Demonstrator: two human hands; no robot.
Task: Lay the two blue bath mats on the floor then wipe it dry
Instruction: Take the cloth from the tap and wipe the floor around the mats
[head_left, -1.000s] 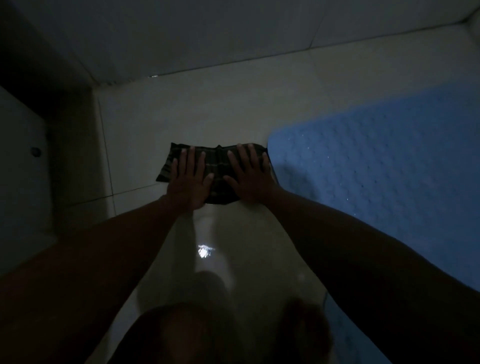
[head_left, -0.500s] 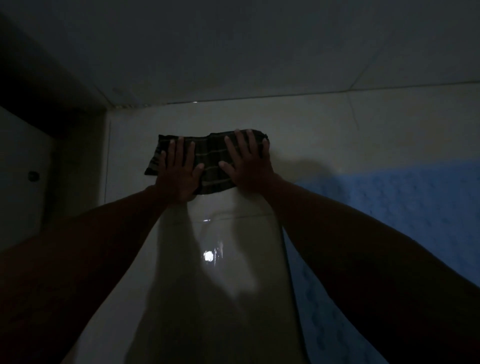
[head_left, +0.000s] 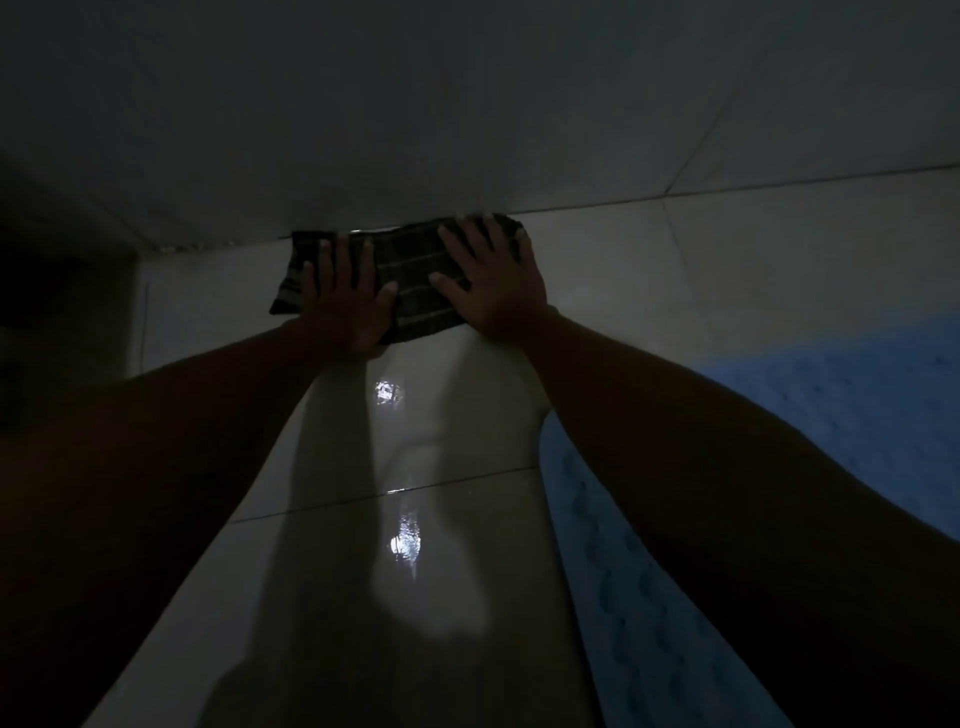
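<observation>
Fingers (head_left: 332, 260) of both your hands were spread flat, gripping nothing, pressing a dark plaid cloth (head_left: 410, 283) onto the tiled floor (head_left: 623, 270). Your left hand (head_left: 345, 306) covered its left half, your right hand (head_left: 493, 283) its right. The cloth's far edge touched the base of the wall (head_left: 467, 130). One blue bath mat (head_left: 857, 405) lay flat to the right, apart from the cloth, partly under your right arm.

A pale, glossy tiled floor (head_left: 597, 270) is seen, marked by grout lines and bright reflections. A dark striped cloth (head_left: 410, 283) is spread flat at 12 o'clock, against the wall's base. A blue bath mat (head_left: 857, 395) is laid at 3 o'clock.
</observation>
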